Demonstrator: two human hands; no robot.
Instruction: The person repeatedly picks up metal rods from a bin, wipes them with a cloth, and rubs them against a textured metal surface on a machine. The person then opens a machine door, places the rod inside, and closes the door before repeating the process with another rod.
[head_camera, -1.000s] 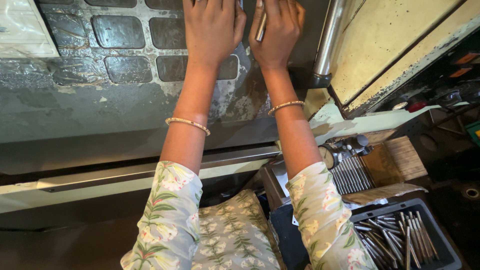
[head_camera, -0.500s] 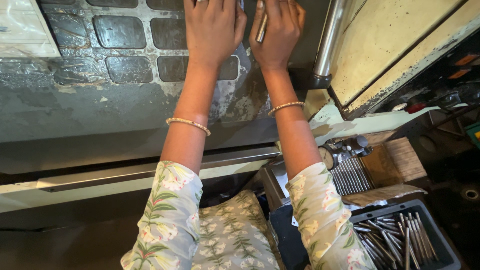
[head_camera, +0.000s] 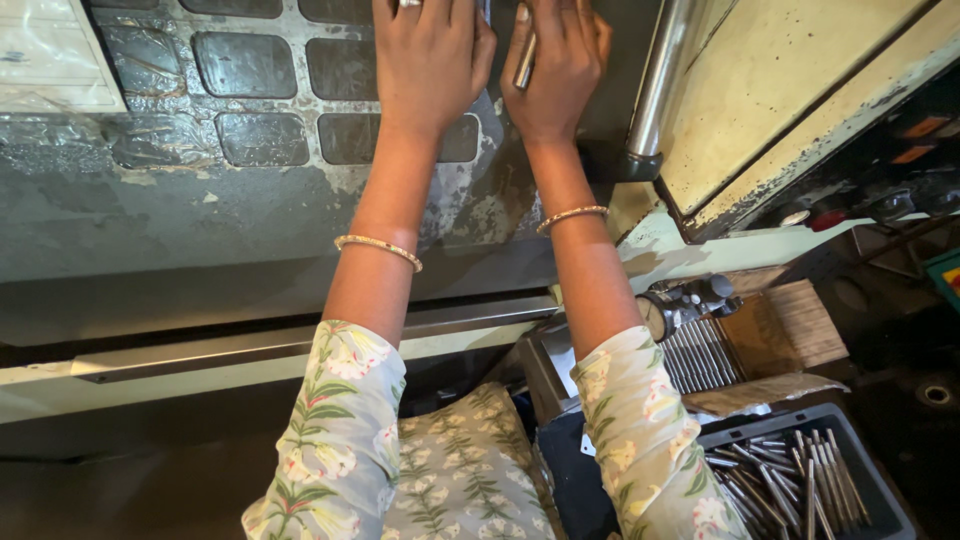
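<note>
My left hand (head_camera: 428, 62) lies flat, fingers together, on the worn metal machine bed (head_camera: 250, 200) with dark recessed squares, at the top of the view. My right hand (head_camera: 560, 65) is beside it, curled around a thin shiny metal rod (head_camera: 525, 60) that shows between thumb and palm. The fingertips of both hands run off the top edge. Both wrists wear a thin bangle, and both sleeves are floral.
A polished steel column (head_camera: 655, 80) stands right of my right hand, next to a cream machine panel (head_camera: 780, 90). Lower right, a dark crate (head_camera: 880, 500) holds several metal rods, with a row of rods (head_camera: 700, 355) and a dial gauge (head_camera: 660, 310) above it.
</note>
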